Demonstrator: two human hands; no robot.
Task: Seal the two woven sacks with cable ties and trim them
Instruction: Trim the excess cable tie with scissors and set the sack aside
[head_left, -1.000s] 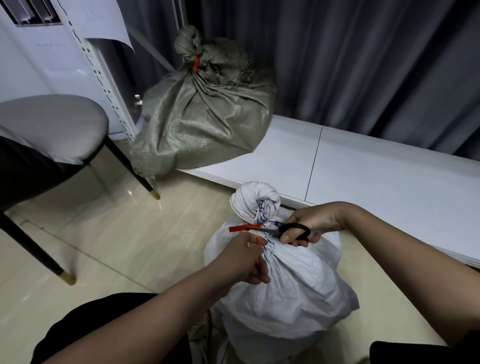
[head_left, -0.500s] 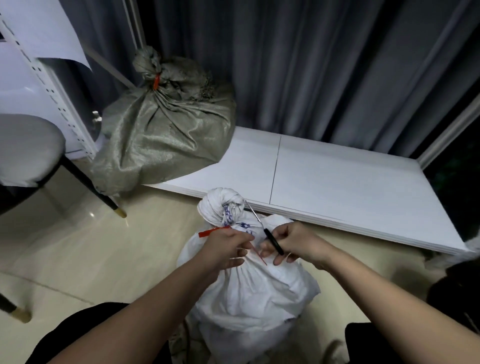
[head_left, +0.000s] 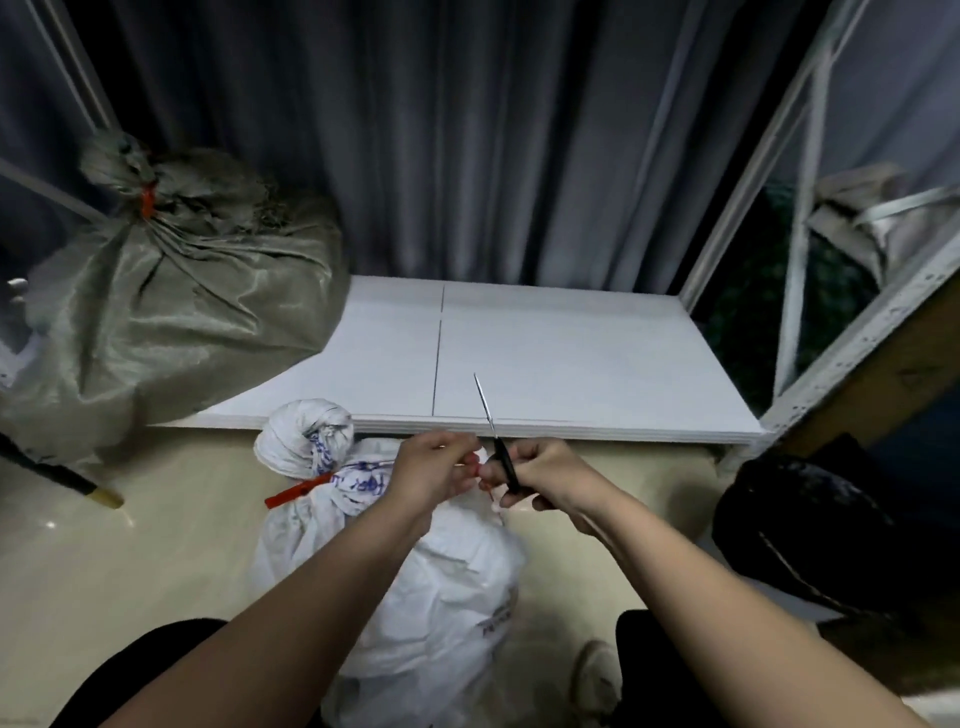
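Right hand (head_left: 540, 480) clamps closed scissors (head_left: 496, 441), left hand (head_left: 434, 475) pinches a red offcut (head_left: 475, 467); both the near white sack (head_left: 415, 582) and far-left grey sack (head_left: 171, 306) look tied.

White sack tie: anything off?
Yes: on the white sack, a stub of the red cable tie juts left from the neck, uncut. The right hand holds the scissors point-up, away from it, beside the left hand.

The scissors' (head_left: 500, 448) handles are buried inside the right hand (head_left: 543, 480) — whatever red bit the left hand (head_left: 426, 475) pinches is too small and blurred to identify.
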